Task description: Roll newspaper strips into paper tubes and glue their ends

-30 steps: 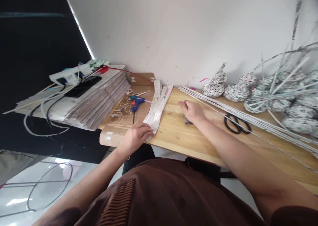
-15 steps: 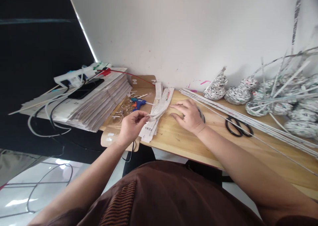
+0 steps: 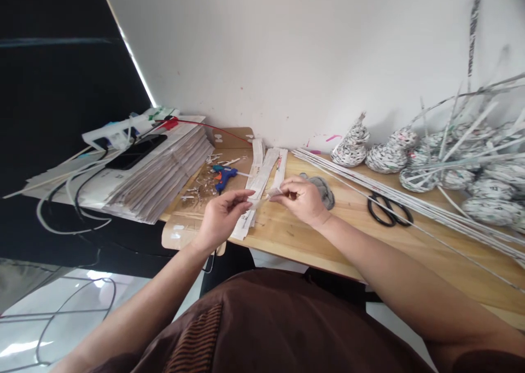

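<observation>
My right hand (image 3: 304, 199) is closed in a pinch on the near end of a newspaper strip (image 3: 280, 162), which runs away toward the wall with red print on it. To its left, my left hand (image 3: 221, 217) is held with thumb and index finger slightly apart. A blurred whitish edge shows by its fingertips; whether they touch it is unclear. Under and beyond the hands lies a pile of flat newspaper strips (image 3: 262, 172) on the wooden table (image 3: 287, 231). A grey cloth-like lump (image 3: 325, 191) rests behind my right hand.
Left of the strips, a blue glue gun (image 3: 225, 177) lies on cardboard (image 3: 192, 222) among paper scraps. A tall paper stack (image 3: 164, 181) carries a phone (image 3: 137, 150) and power strip (image 3: 118, 131). Rolled paper sticks (image 3: 369, 186), black scissors (image 3: 389, 210) and woven paper gourds (image 3: 350, 147) occupy the right.
My right hand has moved left and down and taken hold of a strip's end. My left hand's fingers have come away from the strip they pinched. The view has shifted slightly.
</observation>
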The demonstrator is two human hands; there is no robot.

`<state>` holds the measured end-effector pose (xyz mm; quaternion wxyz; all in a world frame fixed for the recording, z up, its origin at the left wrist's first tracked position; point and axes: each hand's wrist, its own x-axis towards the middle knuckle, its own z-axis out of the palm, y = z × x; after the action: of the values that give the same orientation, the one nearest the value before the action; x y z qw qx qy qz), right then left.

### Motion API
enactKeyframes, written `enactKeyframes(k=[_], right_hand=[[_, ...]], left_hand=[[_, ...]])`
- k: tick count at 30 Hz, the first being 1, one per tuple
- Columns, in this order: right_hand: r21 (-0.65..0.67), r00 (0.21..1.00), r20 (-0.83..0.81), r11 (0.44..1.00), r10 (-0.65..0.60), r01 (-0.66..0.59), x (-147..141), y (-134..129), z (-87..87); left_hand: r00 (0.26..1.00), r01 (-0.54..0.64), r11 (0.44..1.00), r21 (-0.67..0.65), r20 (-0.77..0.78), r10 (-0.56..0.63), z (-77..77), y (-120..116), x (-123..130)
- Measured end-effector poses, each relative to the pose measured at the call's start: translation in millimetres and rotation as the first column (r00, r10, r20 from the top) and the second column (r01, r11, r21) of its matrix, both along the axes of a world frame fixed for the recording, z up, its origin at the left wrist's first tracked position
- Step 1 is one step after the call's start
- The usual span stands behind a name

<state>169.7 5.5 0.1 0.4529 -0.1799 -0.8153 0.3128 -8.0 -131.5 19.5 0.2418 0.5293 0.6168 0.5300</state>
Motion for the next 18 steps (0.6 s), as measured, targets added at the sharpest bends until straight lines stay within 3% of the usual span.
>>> enactKeyframes(k=[3,8,11,14,18], right_hand=[[-0.233,0.998,-0.055,0.973,-0.008,-0.005,0.2,7.2,-0.3],[-0.607,0.956,-0.254,0.794,-0.144,-0.042,3.0,29.3,-3.6],[-0.708,0.907,-0.344,0.701,-0.242,-0.082,5.0,40.4,-3.9],[-0.759,0.878,-0.369,0.644,-0.306,-0.095,6.6,47.1,-4.0],[-0.785,0.863,-0.369,0.613,-0.343,-0.092,7.8,50.4,-3.9]], left_hand=[[0.986,-0.006,0.999,0.051,0.167,-0.003,7.1,-11.7,-0.3],[0.858,0.049,0.995,0.088,0.506,-0.087,27.4,-41.4,7.1],[0.792,0.075,0.996,0.044,0.605,-0.087,34.1,-58.8,4.7],[0.766,0.071,0.997,-0.029,0.642,-0.036,37.3,-76.0,-9.7],[0.821,0.096,0.960,-0.263,0.566,0.073,39.1,-105.5,-50.2]])
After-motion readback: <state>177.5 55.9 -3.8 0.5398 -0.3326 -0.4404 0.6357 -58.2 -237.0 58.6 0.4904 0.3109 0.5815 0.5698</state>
